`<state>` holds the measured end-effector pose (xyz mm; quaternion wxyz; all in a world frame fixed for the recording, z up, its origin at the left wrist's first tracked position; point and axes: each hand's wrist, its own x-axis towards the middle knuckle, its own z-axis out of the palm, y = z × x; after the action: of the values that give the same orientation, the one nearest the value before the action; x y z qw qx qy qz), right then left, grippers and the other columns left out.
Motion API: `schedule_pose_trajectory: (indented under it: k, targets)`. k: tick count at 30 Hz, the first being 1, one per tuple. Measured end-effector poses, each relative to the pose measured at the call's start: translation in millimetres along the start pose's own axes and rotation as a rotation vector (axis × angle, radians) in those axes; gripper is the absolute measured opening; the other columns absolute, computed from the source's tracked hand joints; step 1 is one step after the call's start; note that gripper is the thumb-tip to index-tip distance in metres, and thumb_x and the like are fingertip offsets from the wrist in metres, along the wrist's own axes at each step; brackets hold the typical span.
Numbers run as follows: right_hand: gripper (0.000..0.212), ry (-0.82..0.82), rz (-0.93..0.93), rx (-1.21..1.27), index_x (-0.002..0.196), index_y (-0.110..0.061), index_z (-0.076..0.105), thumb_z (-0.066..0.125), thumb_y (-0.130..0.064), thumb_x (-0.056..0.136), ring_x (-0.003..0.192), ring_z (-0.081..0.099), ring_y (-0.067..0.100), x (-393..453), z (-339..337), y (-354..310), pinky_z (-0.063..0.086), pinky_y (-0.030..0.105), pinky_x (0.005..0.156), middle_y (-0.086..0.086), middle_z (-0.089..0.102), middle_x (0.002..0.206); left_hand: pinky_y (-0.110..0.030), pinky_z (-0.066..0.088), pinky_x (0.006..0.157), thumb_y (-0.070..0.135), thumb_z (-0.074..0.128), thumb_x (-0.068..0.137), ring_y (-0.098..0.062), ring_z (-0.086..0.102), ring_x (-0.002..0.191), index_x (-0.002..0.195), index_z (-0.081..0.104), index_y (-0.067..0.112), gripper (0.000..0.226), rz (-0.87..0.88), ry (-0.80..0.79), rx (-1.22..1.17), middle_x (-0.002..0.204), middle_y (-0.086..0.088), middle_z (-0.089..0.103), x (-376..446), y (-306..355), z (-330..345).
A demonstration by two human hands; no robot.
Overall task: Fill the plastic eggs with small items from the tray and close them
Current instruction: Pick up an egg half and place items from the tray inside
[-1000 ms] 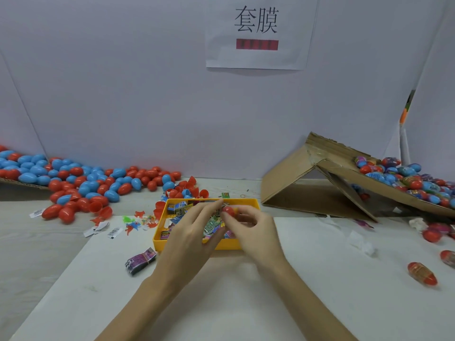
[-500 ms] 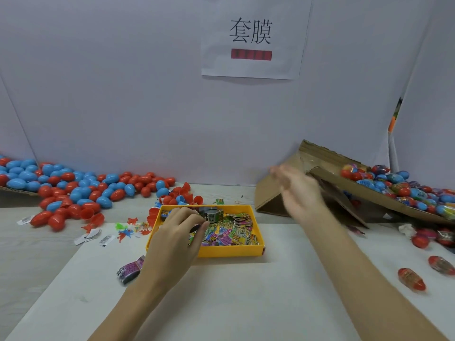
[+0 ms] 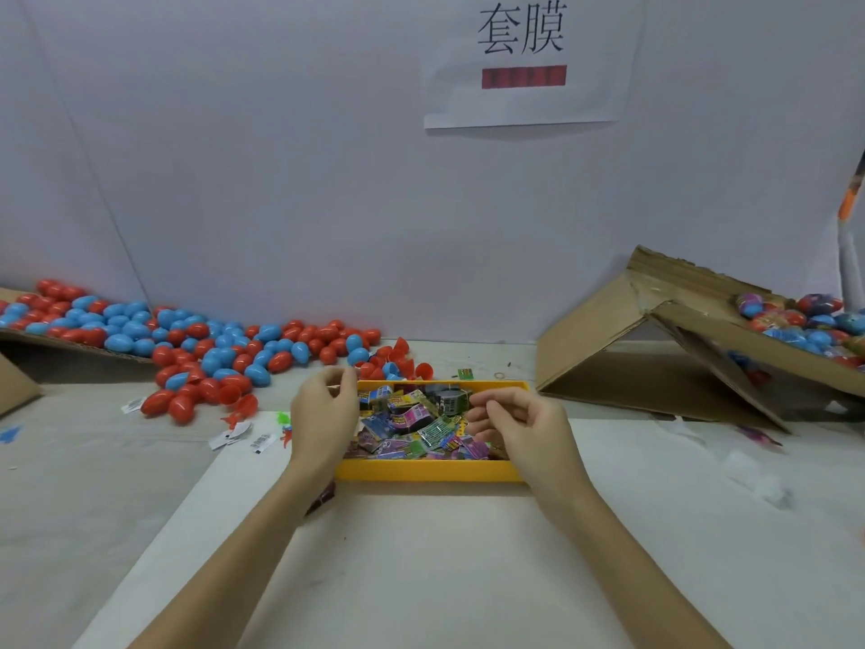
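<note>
A yellow tray point(image 3: 421, 473) sits at the centre of the table, full of small colourful packets point(image 3: 412, 423). My left hand point(image 3: 323, 414) hovers over the tray's back left corner. Its thumb and forefinger are close together, and I cannot tell whether anything is between them. My right hand point(image 3: 510, 423) hangs over the right side of the tray with loosely curled fingers that hold nothing. Several closed red and blue plastic eggs point(image 3: 224, 353) lie in a heap at the back left. A few open red egg halves point(image 3: 402, 348) lie just behind the tray.
A folded cardboard ramp point(image 3: 608, 330) stands at the back right and carries several wrapped eggs point(image 3: 805, 320). Paper labels point(image 3: 234, 435) and small plastic bits lie left of the tray. A white wall with a paper sign point(image 3: 522, 63) closes off the back.
A second ago both hands held a red egg over the tray. My right hand then swung out towards the cardboard ramp and is back over the tray without it. My left hand has lifted off the packets.
</note>
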<state>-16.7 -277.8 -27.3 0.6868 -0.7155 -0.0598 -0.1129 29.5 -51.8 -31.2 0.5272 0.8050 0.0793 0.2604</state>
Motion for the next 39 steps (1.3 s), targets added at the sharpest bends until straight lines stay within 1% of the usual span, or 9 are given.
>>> schedule_pose_trajectory:
  k: [3,5,8,11,14,21,30,34,39]
  targets:
    - [0.021,-0.022,0.037,0.040,0.101,-0.004,0.074,0.054,-0.001,0.103,0.081,0.075,0.023,2,-1,0,0.060,0.023,0.071,0.010,0.077,0.086,-0.029,0.047,0.060,0.021,0.049,0.107,-0.017,0.061,0.075,0.103,0.067,0.016,0.020,0.009,0.037,0.093,0.084,0.003,0.067,45,-8,3]
    - [0.021,-0.024,0.051,0.067,0.101,-0.004,0.075,0.054,-0.001,0.103,0.081,0.075,0.022,3,-2,0,0.060,0.023,0.070,0.010,0.077,0.086,-0.037,0.054,0.072,0.013,0.049,0.105,-0.026,0.065,0.091,0.115,0.069,0.011,0.023,0.080,-0.019,0.321,0.108,-0.009,0.070,76,-20,3]
    - [0.022,-0.025,0.061,0.086,0.101,-0.003,0.075,0.053,0.000,0.103,0.081,0.075,0.022,4,-2,0,0.060,0.023,0.070,0.011,0.077,0.086,-0.041,0.053,0.095,0.001,0.052,0.101,-0.032,0.055,0.126,0.145,0.054,0.019,0.047,0.197,-0.207,0.675,0.149,-0.012,0.048,108,-38,3]
    - [0.023,-0.028,0.065,0.095,0.100,-0.005,0.075,0.053,0.000,0.103,0.082,0.076,0.022,5,-2,3,0.060,0.023,0.071,0.010,0.078,0.087,-0.038,0.056,0.097,-0.007,0.059,0.094,-0.028,0.050,0.133,0.153,0.043,0.032,0.072,0.380,-0.390,0.890,0.158,-0.005,0.037,121,-46,10]
    - [0.023,-0.029,0.076,0.117,0.100,-0.006,0.075,0.053,-0.001,0.104,0.081,0.075,0.021,8,-2,6,0.059,0.022,0.070,0.010,0.078,0.087,-0.039,0.051,0.105,-0.004,0.064,0.092,-0.026,0.047,0.137,0.150,0.048,0.027,0.068,0.500,-0.494,0.971,0.159,-0.001,0.036,128,-49,17]
    - [0.023,-0.027,0.074,0.126,0.099,-0.005,0.076,0.054,0.000,0.103,0.081,0.075,0.021,9,-2,7,0.059,0.022,0.070,0.011,0.078,0.087,-0.033,0.052,0.091,0.001,0.066,0.093,-0.026,0.059,0.111,0.128,0.061,0.003,0.035,0.411,-0.343,0.813,0.133,-0.010,0.056,118,-52,24]
    - [0.021,-0.029,0.088,0.118,0.100,-0.006,0.075,0.054,-0.001,0.103,0.081,0.075,0.020,6,-1,3,0.060,0.022,0.070,0.009,0.078,0.086,-0.029,0.058,0.073,0.002,0.075,0.089,-0.021,0.063,0.083,0.102,0.069,0.007,0.015,0.498,-0.021,0.365,0.106,-0.004,0.063,63,-14,-6]
    - [0.021,-0.033,0.040,0.057,0.100,-0.006,0.075,0.055,-0.001,0.103,0.078,0.074,0.019,4,0,3,0.059,0.023,0.070,0.008,0.077,0.083,-0.022,0.058,0.069,0.025,0.073,0.094,-0.011,0.069,0.082,0.113,0.068,0.022,0.019,0.289,-0.128,-0.014,0.103,0.011,0.070,4,18,-7]
    - [0.023,0.026,-0.242,-0.260,0.117,-0.021,0.069,0.062,-0.008,0.101,0.084,0.071,0.011,-12,15,5,0.058,0.021,0.074,-0.004,0.074,0.093,-0.016,0.057,0.071,0.024,0.068,0.096,-0.011,0.076,0.088,0.110,0.074,0.025,0.015,-0.004,-0.323,-0.437,0.098,0.013,0.077,-53,40,-3]
